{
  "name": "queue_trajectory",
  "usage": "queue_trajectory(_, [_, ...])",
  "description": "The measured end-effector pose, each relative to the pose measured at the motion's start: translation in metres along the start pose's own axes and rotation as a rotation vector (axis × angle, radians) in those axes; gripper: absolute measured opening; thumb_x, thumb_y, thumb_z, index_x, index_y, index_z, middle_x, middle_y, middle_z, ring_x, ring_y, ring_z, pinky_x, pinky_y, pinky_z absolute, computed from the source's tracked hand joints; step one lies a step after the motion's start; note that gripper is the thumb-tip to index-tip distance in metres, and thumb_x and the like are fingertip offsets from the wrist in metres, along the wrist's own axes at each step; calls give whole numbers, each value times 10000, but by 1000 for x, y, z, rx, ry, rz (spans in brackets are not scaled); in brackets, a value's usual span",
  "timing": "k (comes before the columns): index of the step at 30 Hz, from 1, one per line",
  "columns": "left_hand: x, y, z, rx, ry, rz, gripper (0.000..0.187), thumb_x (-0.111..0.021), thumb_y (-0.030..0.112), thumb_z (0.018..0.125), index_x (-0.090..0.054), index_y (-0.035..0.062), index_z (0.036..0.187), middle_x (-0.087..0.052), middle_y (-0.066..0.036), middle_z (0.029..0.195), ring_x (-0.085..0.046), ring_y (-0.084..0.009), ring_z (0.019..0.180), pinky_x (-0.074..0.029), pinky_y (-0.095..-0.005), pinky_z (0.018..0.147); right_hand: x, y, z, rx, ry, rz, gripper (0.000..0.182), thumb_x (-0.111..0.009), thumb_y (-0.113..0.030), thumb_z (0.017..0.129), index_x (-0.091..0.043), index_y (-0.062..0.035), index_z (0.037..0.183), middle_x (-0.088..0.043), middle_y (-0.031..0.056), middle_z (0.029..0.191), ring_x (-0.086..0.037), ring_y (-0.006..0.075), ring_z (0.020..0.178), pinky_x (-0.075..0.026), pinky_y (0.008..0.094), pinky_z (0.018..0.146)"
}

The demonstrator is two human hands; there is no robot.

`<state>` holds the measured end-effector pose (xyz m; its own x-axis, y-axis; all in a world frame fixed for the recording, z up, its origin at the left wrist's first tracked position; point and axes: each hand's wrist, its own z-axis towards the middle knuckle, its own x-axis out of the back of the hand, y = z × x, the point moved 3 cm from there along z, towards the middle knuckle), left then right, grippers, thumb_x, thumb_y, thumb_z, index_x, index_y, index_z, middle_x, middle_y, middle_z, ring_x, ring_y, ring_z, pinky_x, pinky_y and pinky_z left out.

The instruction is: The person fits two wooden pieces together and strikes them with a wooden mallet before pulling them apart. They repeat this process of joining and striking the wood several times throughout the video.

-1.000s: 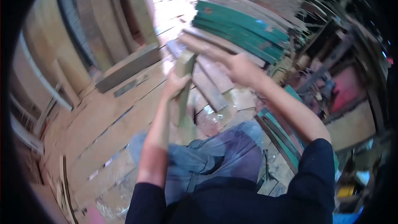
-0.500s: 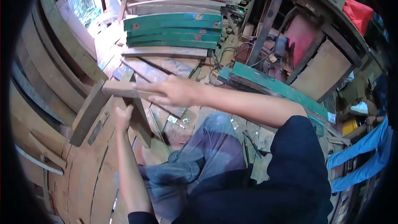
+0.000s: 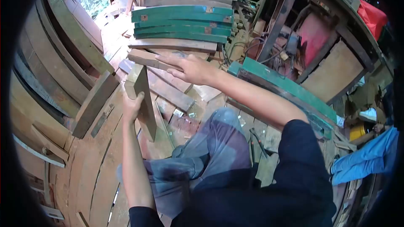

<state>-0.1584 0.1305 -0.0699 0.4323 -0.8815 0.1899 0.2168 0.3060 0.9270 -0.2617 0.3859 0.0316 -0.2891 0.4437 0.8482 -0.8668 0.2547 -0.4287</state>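
My left hand (image 3: 132, 104) is closed around a thick wooden board (image 3: 145, 105) that stands tilted over the floor in front of my knees. The board's upper end face shows pale, with my thumb lying along its side. My right hand (image 3: 191, 69) grips the near end of a shorter wooden block (image 3: 147, 58), its fingers stretched along the wood and the thumb beneath. This block extends leftward and overlaps the top of the board in this view. A loose timber piece (image 3: 94, 105) lies to the left of my left hand.
Green-painted planks (image 3: 181, 25) are stacked ahead, and another green beam (image 3: 290, 88) lies at right. Curved boards (image 3: 54, 50) lean along the left. Pliers (image 3: 259, 143) rest on the plank floor beside my knee. A person in blue trousers (image 3: 364, 153) is at far right.
My right hand has moved forward with the shorter block, uncovering the upper end of the board. My left hand has shifted slightly with the board. The view has turned a little.
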Motion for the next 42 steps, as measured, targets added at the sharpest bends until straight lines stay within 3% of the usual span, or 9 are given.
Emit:
queue_trajectory(4, [5,-2,7,-115,-29,-36,408,-721,138,891,-581,-18,1240,-663,-91,1131,-638,-180,1015,-514,-343,885,-20,-12,-2,386,345,39,558,-562,-352,1019,-430,-312,1560,-701,255,944,-691,412,688,-577,483,680])
queue_trajectory(6, [12,-16,5,34,-21,-36,419,-717,136,892,-568,-7,1257,-653,-96,1176,-633,-190,1042,-515,-345,910,4,7,9,-62,-8,37,580,-561,-359,1021,-409,-314,1578,-705,245,891,-689,407,716,-564,494,759])
queue_trajectory(11, [23,-29,2,-87,119,123,406,-728,149,903,-574,-11,1242,-664,-108,1162,-637,-196,1034,-511,-354,915,-14,-15,4,169,-20,142,575,-570,-387,992,-442,-334,1550,-704,241,904,-701,401,816,-553,516,808])
queue_trajectory(27, [15,-43,22,-4,122,53,528,-756,157,858,-534,-52,1289,-673,-122,1139,-648,-198,978,-531,-356,867,25,1,43,-11,-28,-137,586,-577,-319,1003,-407,-344,1564,-701,268,893,-708,399,737,-585,520,753])
queue_trajectory(29, [13,-19,22,-54,137,90,490,-740,155,834,-575,-49,1248,-690,-106,1087,-651,-190,943,-538,-357,836,6,-14,39,302,186,-120,591,-575,-310,1009,-396,-339,1571,-701,266,882,-709,389,708,-588,506,727])
queue_trajectory(32, [4,21,11,133,24,109,540,-763,183,831,-556,-26,1284,-665,-124,1156,-641,-218,1044,-519,-377,919,11,15,49,-139,-172,-5,541,-598,-326,995,-481,-301,1523,-718,263,1078,-713,432,945,-553,530,906])
queue_trajectory(35, [-1,17,19,-68,26,-5,476,-732,170,819,-586,-17,1231,-668,-109,1063,-632,-196,969,-523,-365,876,14,-21,42,211,147,-163,558,-571,-333,1017,-437,-330,1558,-717,265,1093,-717,432,970,-565,488,922])
queue_trajectory(40, [-4,12,16,-30,17,4,404,-711,113,776,-627,-12,1151,-677,-71,960,-627,-169,866,-533,-346,820,25,-13,46,-66,-53,-104,563,-580,-360,1012,-432,-348,1556,-708,241,1126,-723,432,860,-585,511,809])
queue_trajectory(42, [-3,16,15,-99,-6,-51,440,-707,103,773,-627,-5,1192,-673,-73,1009,-625,-174,930,-521,-347,874,8,-42,26,226,92,-133,553,-556,-301,1026,-420,-336,1562,-717,246,1105,-724,416,817,-584,517,813])
